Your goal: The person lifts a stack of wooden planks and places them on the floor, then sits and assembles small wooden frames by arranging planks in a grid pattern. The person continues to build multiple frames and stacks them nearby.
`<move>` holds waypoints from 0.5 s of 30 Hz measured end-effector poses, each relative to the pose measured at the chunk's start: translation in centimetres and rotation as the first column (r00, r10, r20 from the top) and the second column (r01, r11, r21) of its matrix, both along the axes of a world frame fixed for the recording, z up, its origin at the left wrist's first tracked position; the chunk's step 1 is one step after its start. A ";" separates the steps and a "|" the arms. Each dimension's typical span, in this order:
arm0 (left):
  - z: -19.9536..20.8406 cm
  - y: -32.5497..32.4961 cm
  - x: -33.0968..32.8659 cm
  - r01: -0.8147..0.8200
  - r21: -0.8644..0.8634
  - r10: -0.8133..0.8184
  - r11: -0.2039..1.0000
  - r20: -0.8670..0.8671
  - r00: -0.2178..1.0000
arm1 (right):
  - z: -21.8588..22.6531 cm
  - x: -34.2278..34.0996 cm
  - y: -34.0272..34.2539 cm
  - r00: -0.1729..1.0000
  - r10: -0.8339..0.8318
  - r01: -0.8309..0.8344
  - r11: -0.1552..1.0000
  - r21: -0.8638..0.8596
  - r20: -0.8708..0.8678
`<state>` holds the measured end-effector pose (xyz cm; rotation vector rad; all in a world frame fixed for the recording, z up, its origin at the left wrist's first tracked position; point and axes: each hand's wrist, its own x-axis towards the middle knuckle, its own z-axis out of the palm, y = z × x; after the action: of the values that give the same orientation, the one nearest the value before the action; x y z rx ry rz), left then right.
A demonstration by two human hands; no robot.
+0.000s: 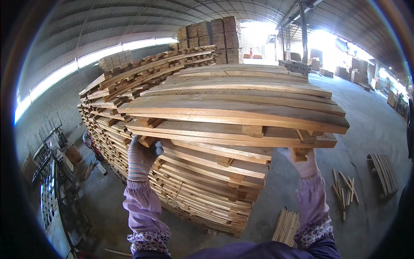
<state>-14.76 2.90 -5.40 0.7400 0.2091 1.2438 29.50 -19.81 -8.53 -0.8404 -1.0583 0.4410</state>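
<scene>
1. My left grip (143,160), gloved, is clasped on the lower near edge of the top pallet (233,108).
2. My right grip (305,166) meets its right end from below; the fingers are mostly hidden, so I cannot tell how tightly they close.
3. The pallet lies over the pallet stack (207,185), its right end jutting past.
4. Loose sticks (348,190) lie on the floor (366,138) to my right.
</scene>
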 end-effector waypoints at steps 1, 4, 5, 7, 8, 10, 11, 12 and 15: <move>0.3 0.4 -0.2 -0.053 0.018 0.054 0.998 -0.029 0.998 | 1.3 -0.3 1.0 1.000 -0.008 0.008 1.000 0.010 0.010; 0.2 0.4 0.5 -0.101 0.094 0.106 0.990 -0.052 0.993 | 3.7 0.4 2.5 0.998 -0.052 0.051 0.998 0.029 0.019; 0.4 0.1 0.5 -0.096 0.095 0.100 0.991 -0.040 0.994 | 4.3 0.6 2.9 0.998 -0.058 0.058 0.998 0.038 0.019; 1.1 -0.5 0.2 -0.089 0.097 0.091 0.991 -0.018 0.996 | 4.7 1.0 2.6 0.997 -0.072 0.072 0.996 0.048 0.016; 0.8 -0.5 -0.3 -0.050 0.192 0.054 0.980 -0.016 0.998 | 4.6 1.2 2.3 0.997 -0.078 0.077 0.995 0.055 0.010; 1.4 -3.4 0.9 -0.067 0.068 0.064 0.995 0.036 0.997 | 4.1 2.2 1.1 0.994 -0.110 0.109 0.993 0.054 0.005; 1.4 -4.1 0.8 -0.038 0.031 0.037 0.999 0.028 0.999 | 4.1 2.7 0.3 0.992 -0.124 0.124 0.991 0.058 0.002; 0.9 -5.9 1.3 0.004 -0.006 -0.003 1.000 0.114 0.993 | 3.6 3.3 -0.3 0.990 -0.140 0.140 0.988 0.059 -0.004; 0.9 -11.0 3.4 -0.077 -0.070 0.084 0.995 0.104 0.991 | 4.4 3.6 -2.5 0.979 -0.202 0.202 0.977 0.068 -0.005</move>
<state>-11.34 -8.05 -4.50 0.6118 0.1928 1.3438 33.14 -22.33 -4.10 -0.8778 -0.9725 0.2313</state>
